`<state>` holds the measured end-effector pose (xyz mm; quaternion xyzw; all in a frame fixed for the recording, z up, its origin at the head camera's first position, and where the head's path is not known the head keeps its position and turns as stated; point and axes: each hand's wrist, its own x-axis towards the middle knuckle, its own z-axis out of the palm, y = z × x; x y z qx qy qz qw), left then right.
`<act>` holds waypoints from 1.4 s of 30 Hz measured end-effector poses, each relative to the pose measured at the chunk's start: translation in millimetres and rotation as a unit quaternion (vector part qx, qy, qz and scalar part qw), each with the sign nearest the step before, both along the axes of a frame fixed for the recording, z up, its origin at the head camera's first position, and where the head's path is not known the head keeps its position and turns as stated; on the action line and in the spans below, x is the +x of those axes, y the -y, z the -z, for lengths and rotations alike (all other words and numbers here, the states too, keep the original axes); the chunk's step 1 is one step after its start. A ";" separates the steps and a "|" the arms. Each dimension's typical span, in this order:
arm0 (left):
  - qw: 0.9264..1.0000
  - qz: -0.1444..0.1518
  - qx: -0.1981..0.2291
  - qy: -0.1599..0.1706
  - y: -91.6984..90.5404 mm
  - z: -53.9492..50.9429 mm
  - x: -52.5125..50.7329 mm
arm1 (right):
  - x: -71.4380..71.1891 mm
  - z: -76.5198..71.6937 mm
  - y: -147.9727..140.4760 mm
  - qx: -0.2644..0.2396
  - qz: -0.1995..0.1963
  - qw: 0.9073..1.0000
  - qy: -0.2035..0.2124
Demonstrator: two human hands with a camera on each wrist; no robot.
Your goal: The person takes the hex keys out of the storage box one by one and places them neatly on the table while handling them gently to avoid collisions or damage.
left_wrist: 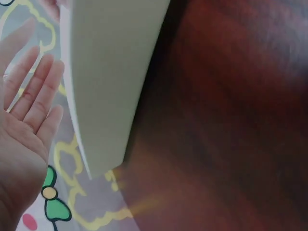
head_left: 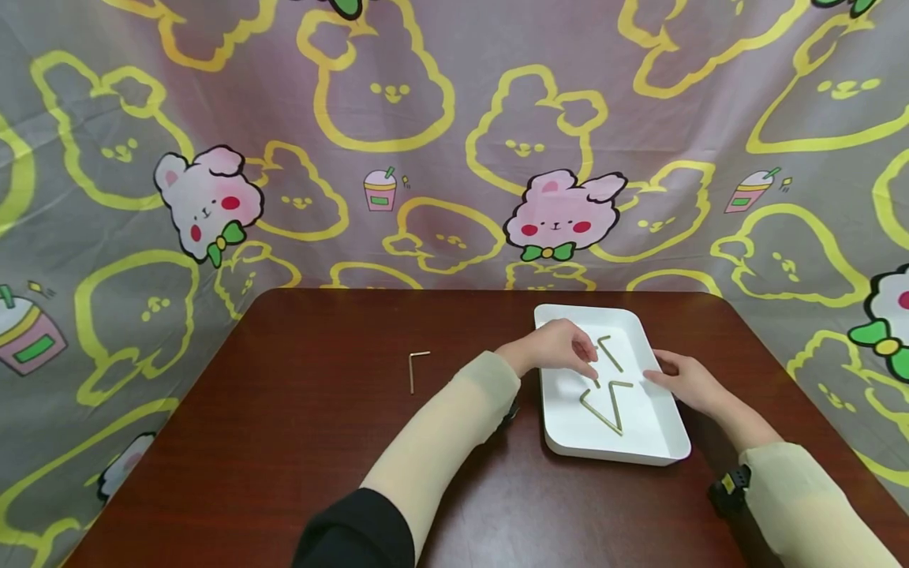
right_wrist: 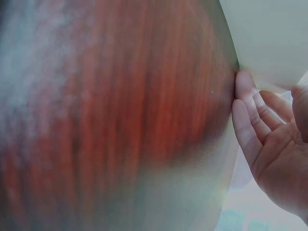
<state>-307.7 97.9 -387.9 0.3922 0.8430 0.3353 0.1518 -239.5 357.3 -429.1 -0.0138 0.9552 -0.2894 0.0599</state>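
A white tray (head_left: 667,430) lies on the right part of the table, with several brass-coloured L-shaped hex keys (head_left: 615,406) inside it. My left hand (head_left: 557,345) hovers over the tray's left side, fingers extended and thumb apart in the left wrist view. Short ends of a hex key show beside its fingertips, partly hidden by the hand; I see nothing held in the palm. At the opposite edge, my right hand (head_left: 689,381) grips the tray's right wall, thumb at the rim and fingers against the outside. One more L-shaped hex key (head_left: 411,375) lies on the table, left of the tray.
The dark reddish-brown wooden table (head_left: 284,442) has rounded far corners. Behind it and at both sides hangs a grey-pink curtain (head_left: 440,173) with cartoon rabbits and yellow outlines. The left forearm reaches across the table between the loose hex key and the tray.
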 end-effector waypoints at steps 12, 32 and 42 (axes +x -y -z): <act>0.997 0.037 -0.057 -0.040 -11.1 15.5 8.5 | -0.4 -1.2 1.3 -0.002 0.000 1.000 -0.009; 0.979 0.022 -0.164 -0.117 -11.7 26.3 12.7 | 0.8 -0.2 0.1 0.004 0.006 1.000 0.002; 0.973 0.007 -0.185 -0.136 -13.9 30.7 14.8 | 0.9 0.8 0.5 -0.001 0.002 1.000 -0.006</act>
